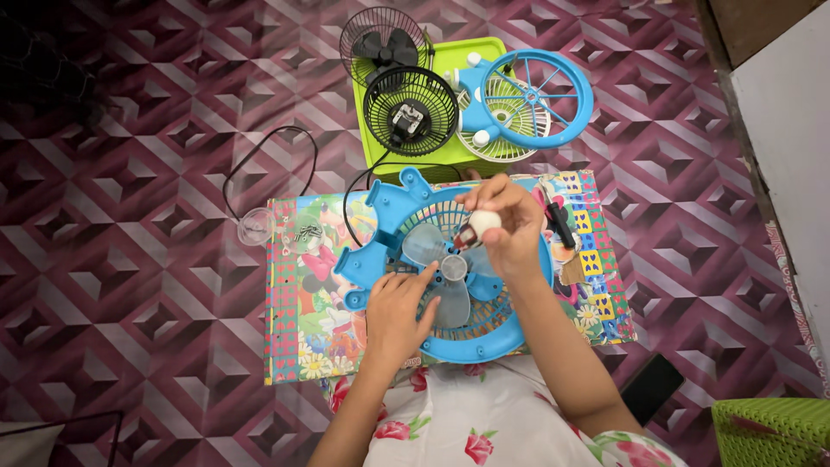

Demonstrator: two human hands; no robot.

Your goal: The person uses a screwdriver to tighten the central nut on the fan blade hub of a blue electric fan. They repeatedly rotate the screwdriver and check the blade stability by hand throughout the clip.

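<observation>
Left hand [399, 304] rests flat on the blue fan [450, 268], steadying its blades; right hand [506, 227] pinches a small white-tipped tool [478, 227] over the hub. Next probably needs careful aim.

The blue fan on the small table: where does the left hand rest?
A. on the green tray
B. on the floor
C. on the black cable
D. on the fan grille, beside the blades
D: the left hand lies on the blue fan grille, index finger by the clear blades.

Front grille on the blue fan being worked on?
No: the clear blades lie exposed inside the blue fan housing, with the left hand touching them.
</observation>
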